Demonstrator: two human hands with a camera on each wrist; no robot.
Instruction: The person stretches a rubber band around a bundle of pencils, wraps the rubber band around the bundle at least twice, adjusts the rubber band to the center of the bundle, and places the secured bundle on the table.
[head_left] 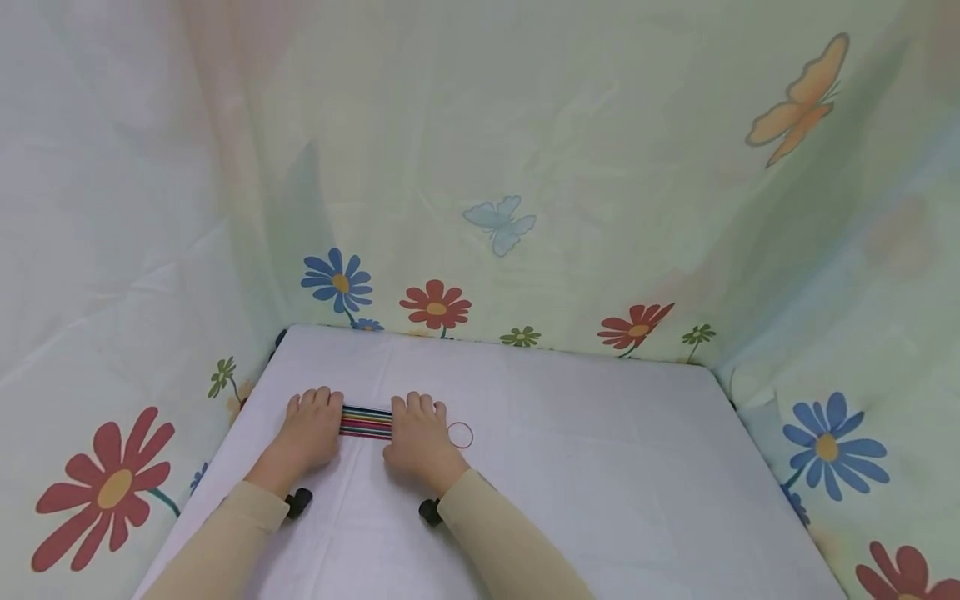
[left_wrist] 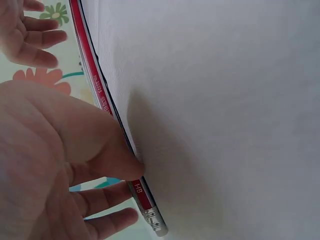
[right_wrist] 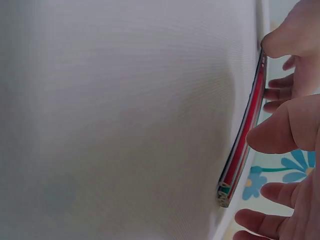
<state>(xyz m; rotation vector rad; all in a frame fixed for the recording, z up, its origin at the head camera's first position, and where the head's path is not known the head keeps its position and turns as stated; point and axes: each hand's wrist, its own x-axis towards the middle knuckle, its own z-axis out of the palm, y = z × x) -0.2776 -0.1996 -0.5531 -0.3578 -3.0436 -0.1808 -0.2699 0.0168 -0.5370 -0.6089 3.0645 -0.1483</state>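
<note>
A flat row of several colored pencils (head_left: 366,422) lies side by side on the white-covered table, left of center. My left hand (head_left: 315,423) holds the row's left end, thumb on the near side and fingers across the top. At the other end my right hand (head_left: 420,433) holds the row the same way. In the left wrist view, the left thumb presses a red pencil (left_wrist: 91,55) marked HB, beside its metal eraser end. The right wrist view has the right thumb against the red near edge (right_wrist: 240,145). Both hands hide the row's ends in the head view.
A thin red ring, like a rubber band (head_left: 472,432), lies just right of the right hand. Printed curtains (head_left: 562,167) with flowers and butterflies stand around the table (head_left: 637,467). Black wrist cameras (head_left: 430,512) sit under both sleeves.
</note>
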